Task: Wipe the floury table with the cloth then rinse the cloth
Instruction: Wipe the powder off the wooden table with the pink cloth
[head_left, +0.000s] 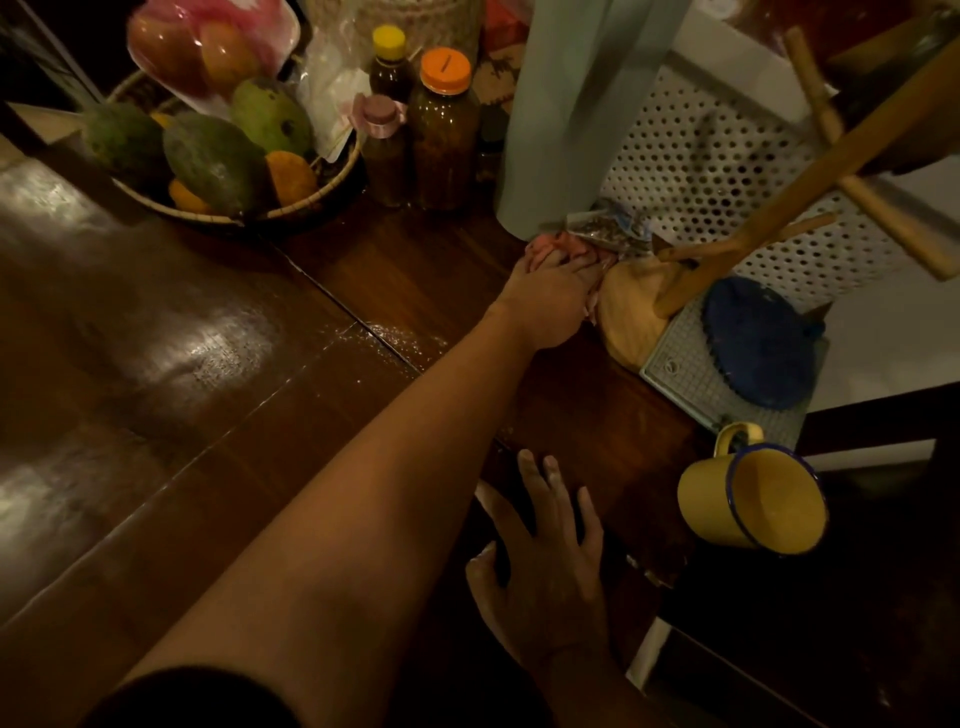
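The dark wooden table (218, 415) carries a thin streak of white flour (400, 338) along a seam near its middle. A pink cloth (550, 247) lies bunched at the table's far right edge, beside a small packet (605, 228). My left hand (545, 304) reaches far across the table and grips the cloth, its fingers curled over it and hiding most of it. Near the front edge my right hand (548, 566) rests flat on the wood, fingers spread, holding nothing.
A woven basket (332, 192) of mangoes and several brown bottles (444, 135) stand at the back. On the right are a wooden mug tree (639, 306), a blue round pad (758, 343) on a grey mat, a yellow enamel mug (748, 499), a hanging curtain (576, 104) and a white perforated panel (727, 156).
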